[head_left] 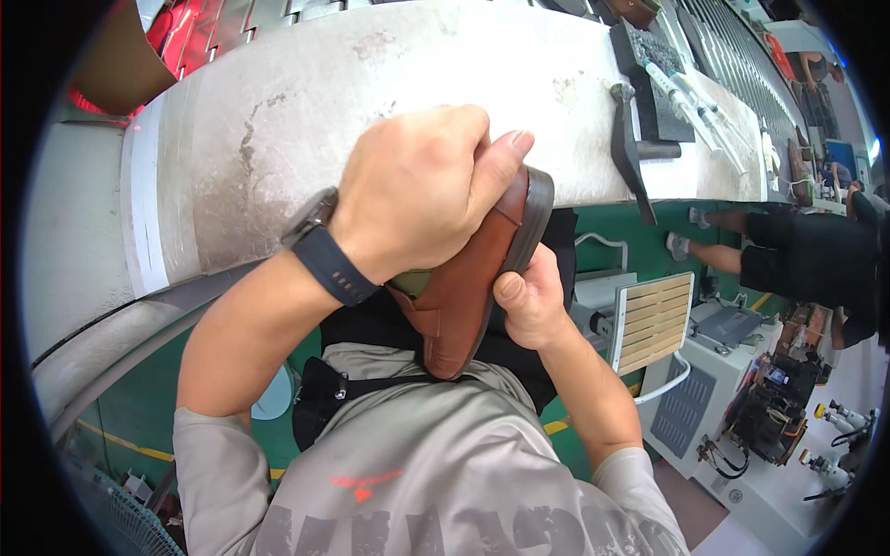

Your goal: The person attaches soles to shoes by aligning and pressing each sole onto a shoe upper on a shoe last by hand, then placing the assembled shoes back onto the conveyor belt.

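A brown leather slip-on shoe [464, 296] with a dark sole [533, 218] is tilted between my hands, in front of my torso at the bench's near edge. Its one end points toward my body; the other points away. My left hand [417, 181], with a dark-strapped watch [324, 246] on its wrist, is closed over the far part of the upper. The left thumb lies near the sole's rim; its other fingertips are hidden. Along the sole's right side, my right hand [536, 298] grips with its thumb on the edge. Greenish lining shows at the shoe's opening.
The worn white bench [306, 102] spans the front. A hammer [630, 153], several syringes [686, 107] and a black block [658, 83] lie on its right. A slatted chair [654, 322], a machine [709, 371] and another person [797, 250] are farther right. Metal rollers [732, 56] run beyond.
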### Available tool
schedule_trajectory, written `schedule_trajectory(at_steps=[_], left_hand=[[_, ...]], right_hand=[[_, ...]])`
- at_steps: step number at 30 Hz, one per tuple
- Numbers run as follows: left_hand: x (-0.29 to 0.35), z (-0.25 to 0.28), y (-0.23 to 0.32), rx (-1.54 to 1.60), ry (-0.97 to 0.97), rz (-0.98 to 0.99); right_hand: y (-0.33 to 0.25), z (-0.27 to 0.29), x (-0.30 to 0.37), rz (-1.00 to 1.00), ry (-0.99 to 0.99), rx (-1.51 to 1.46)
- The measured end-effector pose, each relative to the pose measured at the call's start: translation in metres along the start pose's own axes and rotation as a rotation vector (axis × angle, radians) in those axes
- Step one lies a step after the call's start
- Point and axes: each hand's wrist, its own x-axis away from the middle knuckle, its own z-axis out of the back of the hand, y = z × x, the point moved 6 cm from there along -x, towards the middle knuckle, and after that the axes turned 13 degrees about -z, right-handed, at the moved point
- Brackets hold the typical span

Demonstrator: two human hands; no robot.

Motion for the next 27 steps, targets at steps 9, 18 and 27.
schedule_trajectory(at_steps=[9, 18, 27], left_hand=[[0.021, 0.018, -0.011, 0.045, -0.515, 0.071], [0.034, 0.011, -0.018, 0.253, -0.609, 0.107], [0.03, 0.017, -0.009, 0.171, -0.568, 0.048]], right_hand=[[-0.047, 0.009, 0.019, -0.057, 0.152, 0.645], [-0.059, 0.003, 0.011, -0.367, 0.038, 0.629], [-0.065, -0.005, 0.018, -0.27, 0.067, 0.698]])
